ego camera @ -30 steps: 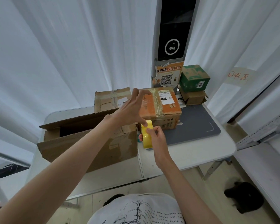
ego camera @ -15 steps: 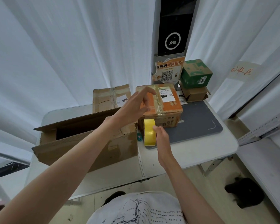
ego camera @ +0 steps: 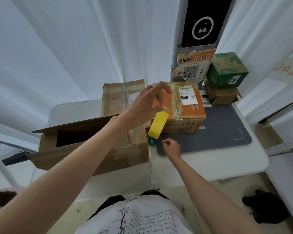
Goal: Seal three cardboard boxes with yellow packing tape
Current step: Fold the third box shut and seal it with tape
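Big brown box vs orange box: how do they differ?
The big brown box lies near the left table edge with flaps open; the orange box farther back is closed, taped and carries a white label. The brown one looks larger and plain, the orange one printed. Both are cardboard on the table.

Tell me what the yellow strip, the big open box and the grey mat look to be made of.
Yellow strip: thin plastic packing tape, opaque with a smooth look; it hangs flat from the left hand.
Big open box: brown corrugated cardboard, matte and worn, with creased flaps and torn patches.
Grey mat: probably felt or soft rubber, judging by its flat matte surface and rounded corners; the picture cannot settle which.
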